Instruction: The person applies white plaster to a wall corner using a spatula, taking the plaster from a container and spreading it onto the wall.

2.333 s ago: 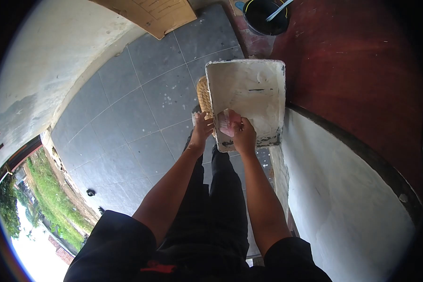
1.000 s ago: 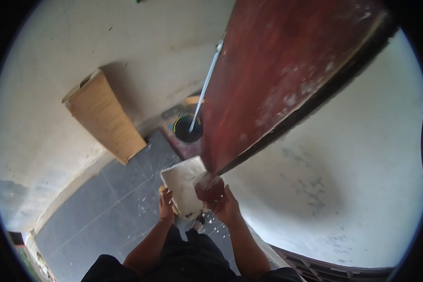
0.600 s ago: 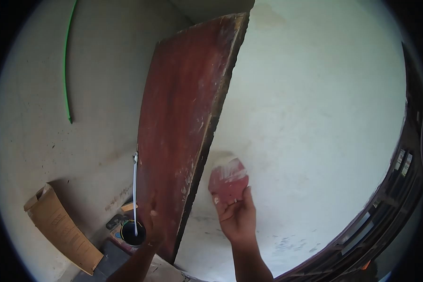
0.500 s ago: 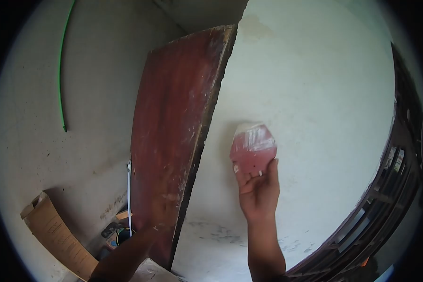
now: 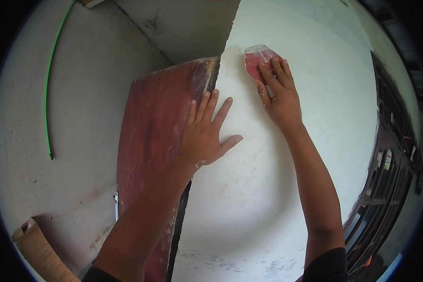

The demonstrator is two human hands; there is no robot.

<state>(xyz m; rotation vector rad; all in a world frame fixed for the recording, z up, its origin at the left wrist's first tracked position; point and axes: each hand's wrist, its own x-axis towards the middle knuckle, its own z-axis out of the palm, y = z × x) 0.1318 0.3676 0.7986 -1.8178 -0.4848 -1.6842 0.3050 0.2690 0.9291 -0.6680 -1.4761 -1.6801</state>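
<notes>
My right hand (image 5: 283, 101) grips a red putty spreader (image 5: 253, 66), with its fingers across the face and its thumb at the lower side. White paste is smeared over the spreader's upper edge, which lies at the pale wall (image 5: 263, 174) high up, near a faint beige patch. My left hand (image 5: 204, 134) is open, fingers spread, back toward me. It is over the edge of the dark red door panel (image 5: 150, 122), with thumb and forefinger in front of the wall. Whether its palm presses on the panel is hidden.
A green cord (image 5: 47, 103) hangs on the grey wall at left. Below it leans a cardboard piece (image 5: 44, 251). Dark slatted woodwork (image 5: 383, 188) runs along the right side. Dark scuffs mark the wall low down.
My right hand has risen with the spreader and turned over, so its back now faces me. My left hand has come up from below to the door edge. The view has shifted upward.
</notes>
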